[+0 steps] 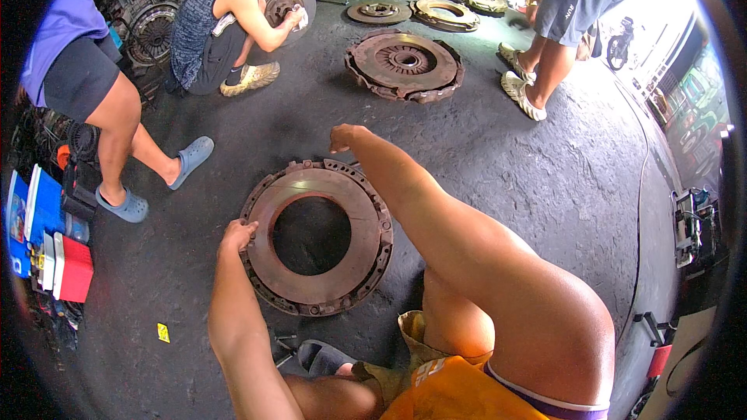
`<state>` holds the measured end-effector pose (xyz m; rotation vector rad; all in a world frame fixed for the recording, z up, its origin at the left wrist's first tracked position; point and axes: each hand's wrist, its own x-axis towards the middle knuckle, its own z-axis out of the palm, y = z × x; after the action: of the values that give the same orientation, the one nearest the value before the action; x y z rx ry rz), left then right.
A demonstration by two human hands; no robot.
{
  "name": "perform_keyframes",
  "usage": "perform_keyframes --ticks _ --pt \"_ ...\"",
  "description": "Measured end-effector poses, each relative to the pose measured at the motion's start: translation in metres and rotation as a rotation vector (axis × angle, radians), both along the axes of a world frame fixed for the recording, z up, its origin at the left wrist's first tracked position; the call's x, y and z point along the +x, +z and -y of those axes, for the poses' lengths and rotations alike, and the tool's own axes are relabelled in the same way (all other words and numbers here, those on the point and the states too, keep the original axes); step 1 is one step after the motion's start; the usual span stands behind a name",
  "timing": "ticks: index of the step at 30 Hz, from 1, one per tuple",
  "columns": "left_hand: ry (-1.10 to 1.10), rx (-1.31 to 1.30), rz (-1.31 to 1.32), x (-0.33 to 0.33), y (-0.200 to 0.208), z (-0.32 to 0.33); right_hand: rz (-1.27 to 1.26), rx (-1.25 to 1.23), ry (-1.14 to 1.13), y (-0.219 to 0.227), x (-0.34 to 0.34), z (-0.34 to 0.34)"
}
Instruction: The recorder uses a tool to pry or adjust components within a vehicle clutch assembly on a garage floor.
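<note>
While the person squats on the dark concrete floor (498, 171), the left hand (237, 235) rests on the left rim of a rusty clutch pressure plate (315, 237) lying flat before the knees, fingers curled over its edge. Stretched forward with the forearm straight, the right hand (342, 138) hangs above the plate's far rim, fingers bent loosely together, holding nothing. A second plate (405, 64) lies farther off.

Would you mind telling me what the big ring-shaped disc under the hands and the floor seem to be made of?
Disc: probably cast metal, with a dull rust-brown face and notched rim. Floor: likely concrete, rough, grey and darkly stained, perhaps by oil.
</note>
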<state>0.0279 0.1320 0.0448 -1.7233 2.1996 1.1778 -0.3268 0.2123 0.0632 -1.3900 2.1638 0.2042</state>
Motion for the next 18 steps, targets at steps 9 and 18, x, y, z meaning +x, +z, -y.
perform_keyframes --ticks 9,18 --pt "-0.054 -0.031 0.08 -0.004 0.009 -0.004 -0.012 -0.055 0.022 -0.008 -0.003 0.001" --pt "-0.045 -0.03 0.101 -0.005 0.012 -0.005 0.004 -0.056 0.003 -0.011 -0.004 0.004"
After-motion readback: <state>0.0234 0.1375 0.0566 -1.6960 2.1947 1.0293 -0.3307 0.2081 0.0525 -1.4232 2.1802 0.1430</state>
